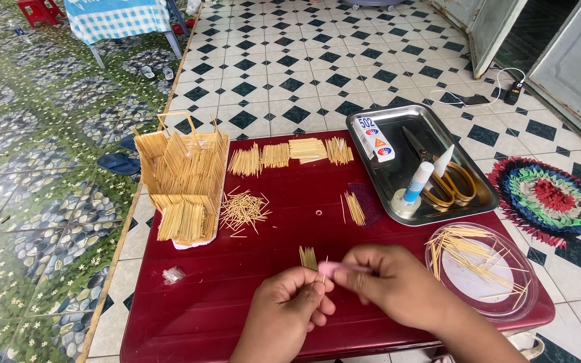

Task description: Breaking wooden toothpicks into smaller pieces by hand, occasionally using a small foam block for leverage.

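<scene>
Head view: toothpick pinched between two hands

A thin toothpick (324,269) is held upright in the left hand (290,306), pinched narrow. A pink tool (334,269) is gripped by the right hand (391,282), touching it from the right, above the red table (203,302).

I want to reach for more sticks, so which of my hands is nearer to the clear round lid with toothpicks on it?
Right. The right hand sits just left of the clear lid; the left hand is farther left, beyond the right hand.

Steel tray (370,134) — scissors (438,176); toothpick house (183,181)
</scene>
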